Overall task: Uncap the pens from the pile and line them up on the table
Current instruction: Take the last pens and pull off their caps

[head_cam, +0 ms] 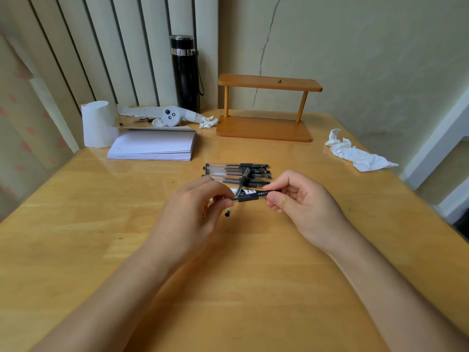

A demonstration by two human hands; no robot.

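Several black-and-clear gel pens lie side by side in a pile at the middle of the wooden table. Just in front of the pile I hold one pen level between both hands. My left hand pinches its barrel end, and a second pen sticks up at a slant from those fingers. My right hand pinches the capped end of the level pen. A small black cap or pen end shows below my left fingers.
An open notebook and a paper roll lie at the back left, next to a white controller. A black flask and a wooden stand are at the back. Crumpled tissue rests at the right edge.
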